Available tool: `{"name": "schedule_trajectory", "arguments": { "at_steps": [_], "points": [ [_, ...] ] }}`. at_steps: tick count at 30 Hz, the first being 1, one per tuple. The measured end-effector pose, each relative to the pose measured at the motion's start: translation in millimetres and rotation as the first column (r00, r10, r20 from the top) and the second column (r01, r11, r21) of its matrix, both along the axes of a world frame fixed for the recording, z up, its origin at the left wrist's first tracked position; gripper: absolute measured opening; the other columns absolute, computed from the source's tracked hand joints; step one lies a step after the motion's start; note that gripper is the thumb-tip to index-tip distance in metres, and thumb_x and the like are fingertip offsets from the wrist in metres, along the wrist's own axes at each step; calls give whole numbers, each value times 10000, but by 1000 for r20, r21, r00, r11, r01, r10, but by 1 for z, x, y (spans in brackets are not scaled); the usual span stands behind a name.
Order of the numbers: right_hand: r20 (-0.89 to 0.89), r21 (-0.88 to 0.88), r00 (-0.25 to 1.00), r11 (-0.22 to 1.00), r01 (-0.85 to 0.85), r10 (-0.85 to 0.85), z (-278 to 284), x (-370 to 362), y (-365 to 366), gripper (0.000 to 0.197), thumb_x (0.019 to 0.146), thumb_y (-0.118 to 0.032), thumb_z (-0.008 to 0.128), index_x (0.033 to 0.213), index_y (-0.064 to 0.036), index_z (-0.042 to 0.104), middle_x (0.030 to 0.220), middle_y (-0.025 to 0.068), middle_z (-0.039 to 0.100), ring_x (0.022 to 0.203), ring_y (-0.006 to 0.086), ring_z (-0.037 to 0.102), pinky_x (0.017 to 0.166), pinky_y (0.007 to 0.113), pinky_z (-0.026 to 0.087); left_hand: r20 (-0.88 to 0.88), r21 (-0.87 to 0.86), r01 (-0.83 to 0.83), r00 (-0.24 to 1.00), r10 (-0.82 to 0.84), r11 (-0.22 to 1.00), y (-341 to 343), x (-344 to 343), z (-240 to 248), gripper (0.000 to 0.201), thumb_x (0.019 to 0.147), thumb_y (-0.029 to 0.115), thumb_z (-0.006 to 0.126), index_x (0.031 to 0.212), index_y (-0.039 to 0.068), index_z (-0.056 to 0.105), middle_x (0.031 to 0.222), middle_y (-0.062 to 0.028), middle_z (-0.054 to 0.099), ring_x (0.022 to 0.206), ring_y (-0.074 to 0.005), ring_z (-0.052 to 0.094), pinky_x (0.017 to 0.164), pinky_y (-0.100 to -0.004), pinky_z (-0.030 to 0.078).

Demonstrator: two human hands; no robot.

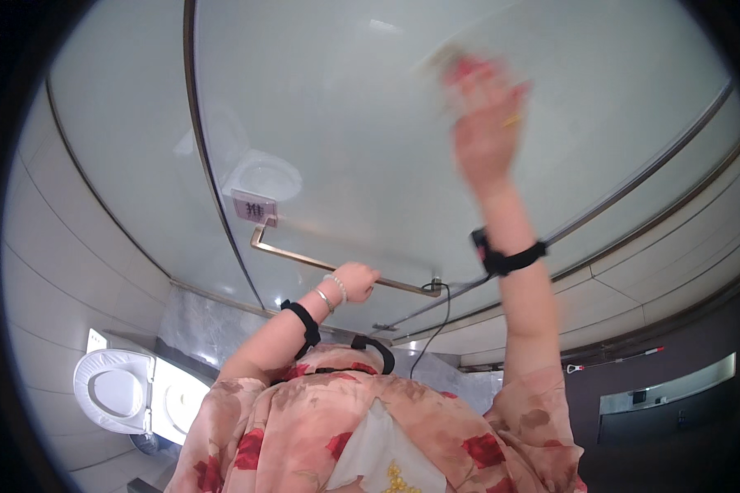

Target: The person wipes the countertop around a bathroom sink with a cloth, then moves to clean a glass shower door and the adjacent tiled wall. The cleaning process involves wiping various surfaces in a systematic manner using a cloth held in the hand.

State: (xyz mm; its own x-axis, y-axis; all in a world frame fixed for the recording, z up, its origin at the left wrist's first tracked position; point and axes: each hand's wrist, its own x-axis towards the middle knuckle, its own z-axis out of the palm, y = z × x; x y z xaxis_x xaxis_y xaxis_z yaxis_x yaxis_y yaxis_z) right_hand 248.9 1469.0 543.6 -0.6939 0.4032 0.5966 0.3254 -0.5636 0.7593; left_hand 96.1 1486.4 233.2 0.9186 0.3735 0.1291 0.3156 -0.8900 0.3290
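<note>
My left hand is closed round the long metal door handle on the frosted glass door. My right hand is raised high against the glass, smeared by motion. Under its fingers is a blurred red and beige cloth, whose edges I cannot make out. A black band circles my right wrist and another black band my left.
A small pink sign is stuck on the glass above the handle's left end. At lower left stands a white toilet. A black cable hangs near the handle's right end. Tiled wall runs along the right.
</note>
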Motion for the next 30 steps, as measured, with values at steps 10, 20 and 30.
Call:
{"name": "schedule_trajectory", "arguments": {
  "at_steps": [10,20,30],
  "points": [
    [-389,-914,893,32,-406,225,-186,-48,-4,254,731,-110,568,979,-91,619,1157,5,558,1144,156,498,1052,361,348,203,107,124,968,-144,986,-4,-27,-15,516,689,144,615,1163,-22,496,1039,-177,572,981,-312,558,855,-424,424],
    [-591,3,494,614,-789,637,-28,-120,45,327,728,-39,588,1046,-97,640,1150,53,588,1092,214,555,958,429,404,111,-18,240,965,-236,971,2,-35,12,664,687,167,654,1247,-75,392,1178,-175,495,1103,-294,489,979,-391,325],
    [-691,-457,557,318,-831,462,-170,-178,65,287,715,-93,604,997,-41,604,1116,52,578,1075,179,541,969,347,432,258,-185,302,933,-251,935,5,-53,2,278,796,182,560,1040,50,578,1070,-185,598,1030,-350,547,887,-433,433]
  ]
}}
